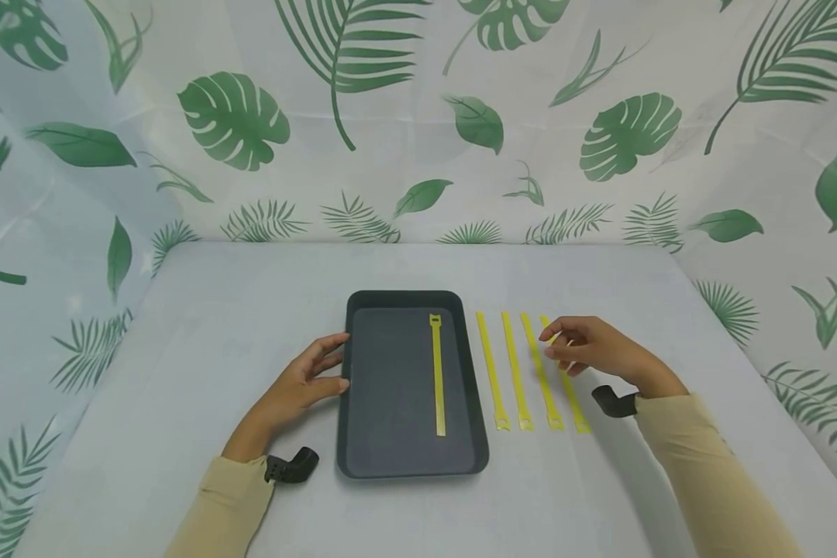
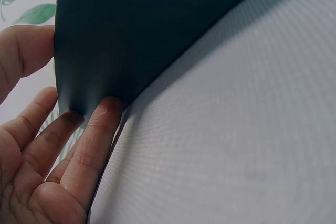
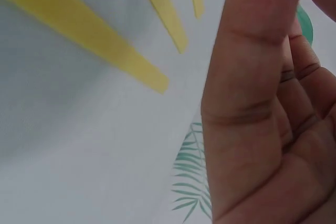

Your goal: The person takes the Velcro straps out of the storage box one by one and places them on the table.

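A dark grey rectangular tray [image 1: 390, 380] lies on the table, with one yellow strap [image 1: 439, 380] lengthwise in its right half, its slotted head at the far end. My left hand [image 1: 286, 395] touches the tray's left side; in the left wrist view its fairly straight fingertips rest against the dark wall [image 2: 131, 30]. To the right of the tray, several more yellow straps [image 1: 513, 372] lie side by side, slotted heads toward me. Over the rightmost strap [image 1: 576, 399] hovers my right hand [image 1: 596, 349], fingers loosely bent and holding nothing visible. Strap ends [image 3: 142, 74] show beside it in the right wrist view.
The white table [image 1: 251, 294] extends around the tray on all sides. Behind it and at both sides hangs a white cloth [image 1: 404, 124] printed with green leaves. A small black device sits on each wrist, over beige sleeves [image 1: 704, 465].
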The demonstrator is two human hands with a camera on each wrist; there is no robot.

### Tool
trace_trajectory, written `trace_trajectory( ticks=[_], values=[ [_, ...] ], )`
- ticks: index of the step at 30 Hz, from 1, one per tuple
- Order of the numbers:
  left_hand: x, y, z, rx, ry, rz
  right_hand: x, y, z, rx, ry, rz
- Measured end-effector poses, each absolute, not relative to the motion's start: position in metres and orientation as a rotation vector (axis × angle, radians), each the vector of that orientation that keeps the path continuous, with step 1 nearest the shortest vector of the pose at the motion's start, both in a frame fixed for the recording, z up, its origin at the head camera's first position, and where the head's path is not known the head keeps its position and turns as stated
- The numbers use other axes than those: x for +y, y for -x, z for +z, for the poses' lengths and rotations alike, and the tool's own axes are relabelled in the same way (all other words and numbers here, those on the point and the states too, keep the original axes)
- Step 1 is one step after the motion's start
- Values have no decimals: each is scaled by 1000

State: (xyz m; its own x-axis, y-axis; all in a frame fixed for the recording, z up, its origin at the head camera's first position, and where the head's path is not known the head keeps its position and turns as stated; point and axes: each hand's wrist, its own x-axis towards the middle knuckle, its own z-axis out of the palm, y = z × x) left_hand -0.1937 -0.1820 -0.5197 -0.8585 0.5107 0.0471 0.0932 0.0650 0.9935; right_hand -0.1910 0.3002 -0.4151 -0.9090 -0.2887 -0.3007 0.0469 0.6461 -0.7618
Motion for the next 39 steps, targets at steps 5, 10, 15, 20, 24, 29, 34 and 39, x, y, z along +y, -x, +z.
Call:
trace_trajectory(
  ticks=[5,10,15,20,24,29,34,39],
  values=[
    [-181,195,-521,2014,-603,1867,296,193,-417,2462,226,-1174],
    [-180,195,-521,2005,-598,1875,290,196,-417,2449,304,-1201],
    [-181,194,-520,2016,-590,1860,282,199,-417,2432,391,-1240],
    [-182,193,-519,2029,-586,1849,273,203,-417,2431,456,-1252],
    [-182,192,-519,2037,-585,1843,265,206,-418,2434,504,-1268],
    [-183,193,-519,2035,-594,1847,255,209,-418,2449,560,-1265],
    [-182,194,-519,2036,-603,1847,244,213,-417,2445,548,-1257],
    [-183,194,-519,2041,-596,1841,235,216,-418,2414,573,-1269]
  ],
)
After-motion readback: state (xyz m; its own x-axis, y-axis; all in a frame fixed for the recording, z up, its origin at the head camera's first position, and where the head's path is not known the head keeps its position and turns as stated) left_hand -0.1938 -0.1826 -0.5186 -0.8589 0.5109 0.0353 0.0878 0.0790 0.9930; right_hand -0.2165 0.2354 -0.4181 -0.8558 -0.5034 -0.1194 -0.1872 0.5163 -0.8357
